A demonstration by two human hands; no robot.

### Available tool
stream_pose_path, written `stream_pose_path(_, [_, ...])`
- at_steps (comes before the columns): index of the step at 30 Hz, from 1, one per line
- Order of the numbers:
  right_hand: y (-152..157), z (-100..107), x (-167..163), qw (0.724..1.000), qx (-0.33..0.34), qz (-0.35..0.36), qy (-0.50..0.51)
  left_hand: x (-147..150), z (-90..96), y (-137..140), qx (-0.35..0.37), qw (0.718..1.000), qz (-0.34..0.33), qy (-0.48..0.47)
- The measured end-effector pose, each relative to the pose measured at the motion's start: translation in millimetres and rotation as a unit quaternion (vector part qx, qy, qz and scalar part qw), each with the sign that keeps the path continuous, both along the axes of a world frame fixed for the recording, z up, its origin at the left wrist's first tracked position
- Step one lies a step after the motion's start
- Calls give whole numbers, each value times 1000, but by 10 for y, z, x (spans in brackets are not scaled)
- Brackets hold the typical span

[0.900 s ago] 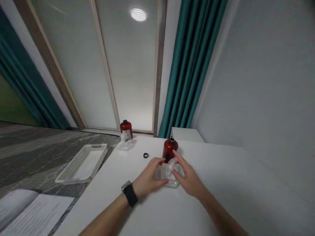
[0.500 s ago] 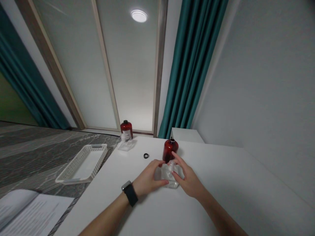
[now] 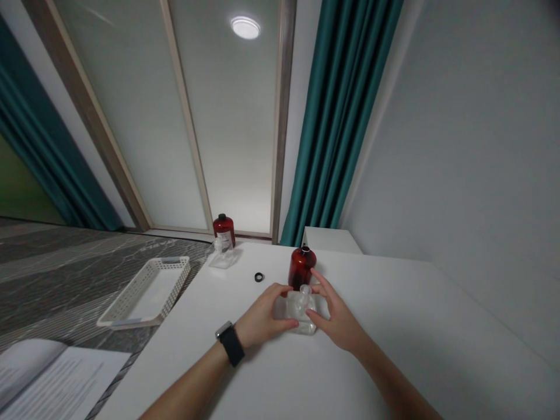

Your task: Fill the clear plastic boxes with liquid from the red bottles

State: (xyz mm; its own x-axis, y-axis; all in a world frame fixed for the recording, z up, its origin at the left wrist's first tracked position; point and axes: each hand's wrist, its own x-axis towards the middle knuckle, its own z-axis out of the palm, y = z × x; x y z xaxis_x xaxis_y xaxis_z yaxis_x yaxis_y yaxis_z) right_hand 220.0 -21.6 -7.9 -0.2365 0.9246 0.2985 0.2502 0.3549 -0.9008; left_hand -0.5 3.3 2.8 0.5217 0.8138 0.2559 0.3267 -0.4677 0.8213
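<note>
A clear, square-shouldered bottle (image 3: 301,326) with a translucent rounded top (image 3: 305,290) stands on the white table in front of me. My left hand (image 3: 266,315), with a dark-banded watch on its wrist, grips the bottle's left side between thumb and fingers. On the other side, my right hand (image 3: 335,315) has thumb and fingers spread apart close to the bottle's neck; whether they touch it I cannot tell. Just behind the clear bottle is a dark red bottle (image 3: 301,268) with an uncovered neck. A small black ring (image 3: 259,277) lies to its left.
Another red bottle (image 3: 223,227), labelled and dark-capped, stands at the table's far left corner beside a second clear bottle (image 3: 222,258). Left of the white table (image 3: 280,385) are a white perforated basket (image 3: 168,306) and an open book (image 3: 79,379). A white box (image 3: 335,240) is behind the table.
My right fingers have spread and shifted slightly right, off the clear bottle's rounded top, which now shows more fully. My left hand keeps its hold.
</note>
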Motion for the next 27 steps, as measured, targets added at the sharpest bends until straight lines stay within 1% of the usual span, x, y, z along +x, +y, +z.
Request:
stream_pose_path(5, [28,-101,37,1000,4,13,26,11,-5,7,-9,1000,1,-9])
stream_pose_path(11, [56,-180,13,994,-32,54,90,13,-17,15,-21,1000,2,-19])
stream_pose_path(15, [48,-170,6,993,-28,52,107,16,-25,13,-24,999,5,-23])
stream_pose_path(21, [17,-97,-34,983,-71,64,154,19,-9,13,-25,999,6,-21])
stream_pose_path(24, [14,-88,-44,984,-64,42,161,15,2,10,-29,999,8,-20])
stream_pose_path(27, [16,-107,-47,982,-82,30,168,12,6,7,-32,999,7,-21])
